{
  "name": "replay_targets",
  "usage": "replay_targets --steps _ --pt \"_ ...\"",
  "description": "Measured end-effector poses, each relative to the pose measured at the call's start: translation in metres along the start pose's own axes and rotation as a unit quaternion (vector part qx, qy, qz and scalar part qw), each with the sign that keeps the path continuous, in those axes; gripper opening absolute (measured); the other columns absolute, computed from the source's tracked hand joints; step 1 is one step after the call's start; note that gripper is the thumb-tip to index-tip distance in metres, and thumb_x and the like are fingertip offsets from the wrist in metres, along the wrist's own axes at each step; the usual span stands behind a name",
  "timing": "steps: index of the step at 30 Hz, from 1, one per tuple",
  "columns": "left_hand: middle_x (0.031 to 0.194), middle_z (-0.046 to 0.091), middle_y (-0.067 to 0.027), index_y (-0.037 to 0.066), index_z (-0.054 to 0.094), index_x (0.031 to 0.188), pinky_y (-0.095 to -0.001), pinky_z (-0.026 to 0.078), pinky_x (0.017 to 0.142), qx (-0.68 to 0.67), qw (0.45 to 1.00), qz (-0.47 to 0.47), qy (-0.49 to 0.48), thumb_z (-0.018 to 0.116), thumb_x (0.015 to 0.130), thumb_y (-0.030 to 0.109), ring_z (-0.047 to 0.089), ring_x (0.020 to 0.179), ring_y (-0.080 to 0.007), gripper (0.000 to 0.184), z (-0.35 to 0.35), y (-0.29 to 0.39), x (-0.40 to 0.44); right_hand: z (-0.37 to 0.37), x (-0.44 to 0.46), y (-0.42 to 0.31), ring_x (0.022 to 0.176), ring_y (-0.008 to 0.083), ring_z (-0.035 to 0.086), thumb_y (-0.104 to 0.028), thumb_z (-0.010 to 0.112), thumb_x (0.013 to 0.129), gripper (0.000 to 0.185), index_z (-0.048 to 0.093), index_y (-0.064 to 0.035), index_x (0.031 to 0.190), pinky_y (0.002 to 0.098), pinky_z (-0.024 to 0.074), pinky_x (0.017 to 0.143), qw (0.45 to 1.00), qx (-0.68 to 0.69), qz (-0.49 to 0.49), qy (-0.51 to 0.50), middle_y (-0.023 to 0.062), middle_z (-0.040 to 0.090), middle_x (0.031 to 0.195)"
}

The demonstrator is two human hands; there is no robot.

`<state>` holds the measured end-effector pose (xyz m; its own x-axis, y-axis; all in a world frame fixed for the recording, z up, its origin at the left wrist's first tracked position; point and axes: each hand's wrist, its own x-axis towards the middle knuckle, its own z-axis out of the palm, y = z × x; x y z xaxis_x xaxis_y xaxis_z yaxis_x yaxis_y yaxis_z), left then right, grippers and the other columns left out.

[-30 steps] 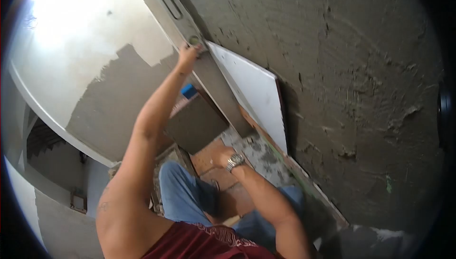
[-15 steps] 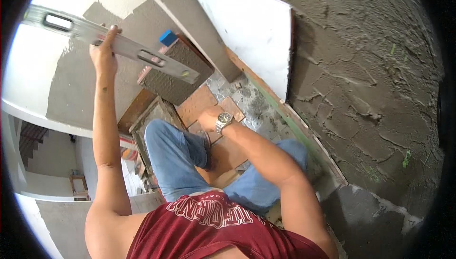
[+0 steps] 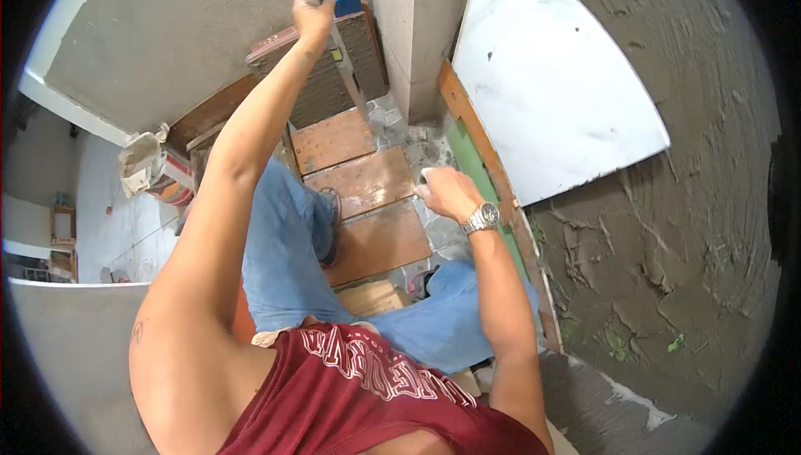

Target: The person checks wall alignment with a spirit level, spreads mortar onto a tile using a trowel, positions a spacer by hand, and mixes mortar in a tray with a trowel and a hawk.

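Note:
My left hand is closed around a spirit level, which I see nearly edge-on. Its lower end comes down beside the mortar-coated face of a leaning stack of tiles. A blue block sits at the top of that stack, just right of the hand. My right hand, with a watch at the wrist, is held above the floor near the green strip. Its fingers are curled; a small pale bit shows at the fingertips, too small to name. Terracotta-coloured planks lie below, between my knees.
A large white marbled slab rests against wet grey mortar on the right, bordered by a wooden strip. A grey pillar rises at the back. A dirty bucket stands at left.
The level has swung from stretching out at upper left to nearly edge-on by the tile stack. My left hand has moved right; my right hand has risen from the planks and moved right.

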<state>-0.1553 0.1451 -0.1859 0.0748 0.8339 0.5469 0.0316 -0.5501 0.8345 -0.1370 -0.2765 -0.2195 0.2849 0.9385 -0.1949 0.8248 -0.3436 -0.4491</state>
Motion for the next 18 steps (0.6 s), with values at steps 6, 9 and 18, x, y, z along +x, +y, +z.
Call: replay_targets --steps 6,9,18 --pt "0.127 0.043 -0.0285 0.01 0.033 0.141 -0.0491 0.04 0.099 0.178 0.978 -0.078 -0.069 0.076 0.076 0.024 0.047 0.115 -0.0463 0.079 0.076 -0.017 0.005 -0.003 0.012 0.006 0.086 0.0414 0.065 -0.029 0.062 0.086 0.029 0.065 -0.0006 0.089 0.0493 0.0522 0.076 0.999 -0.026 0.019 -0.01 0.024 0.067 0.088" --pt "0.129 0.041 -0.0294 0.014 0.029 0.143 -0.0509 0.039 0.1 0.244 0.957 -0.123 -0.096 0.075 0.076 0.023 0.045 0.117 -0.0484 0.082 0.097 -0.046 0.003 0.0 0.014 0.005 0.085 0.0412 0.065 -0.029 0.062 0.087 0.028 0.065 -0.0012 0.091 0.0492 0.0523 0.074 0.999 -0.031 0.007 0.001 0.0234 0.067 0.087" --pt "0.135 0.039 -0.0364 0.002 0.01 0.149 -0.0429 0.04 0.105 0.234 0.937 -0.109 -0.234 0.082 0.065 0.027 0.044 0.125 -0.0471 0.114 0.036 -0.076 -0.027 -0.043 -0.002 -0.025 0.093 0.0377 0.063 -0.024 0.06 0.089 0.024 0.064 -0.002 0.099 0.0463 0.0507 0.079 0.973 0.096 -0.058 0.203 0.023 0.065 0.1"
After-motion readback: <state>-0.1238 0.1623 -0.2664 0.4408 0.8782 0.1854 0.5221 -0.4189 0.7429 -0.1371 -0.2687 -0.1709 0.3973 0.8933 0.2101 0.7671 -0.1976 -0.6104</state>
